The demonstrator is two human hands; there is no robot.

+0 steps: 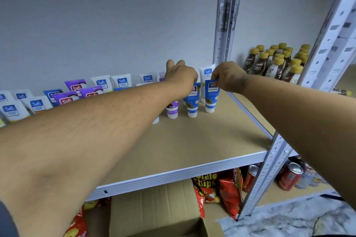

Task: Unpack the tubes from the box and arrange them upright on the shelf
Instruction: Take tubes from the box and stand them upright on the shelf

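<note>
While hands (204, 81) pinch tubes (201, 100), shelf (192, 140) lies bare.

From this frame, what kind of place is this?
Likely a shop stockroom: grey slotted-metal shelf with rows of Safi cosmetic tubes, gold-capped brown drink bottles, red potato-chip bags, and an open cardboard box below.

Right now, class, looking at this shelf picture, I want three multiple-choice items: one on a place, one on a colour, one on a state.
1. Where are the gold-capped bottles?
A. right of the rear shelf post
B. in the box
C. on the floor

2. The tube under the right hand is mainly:
A. red
B. blue
C. green

3. That blue tube is:
A. lying flat
B. upright, cap down
C. in the box

Answers: 1 A, they stand beyond the post. 2 B, blue body, white cap. 3 B, its cap rests on the shelf.
</note>
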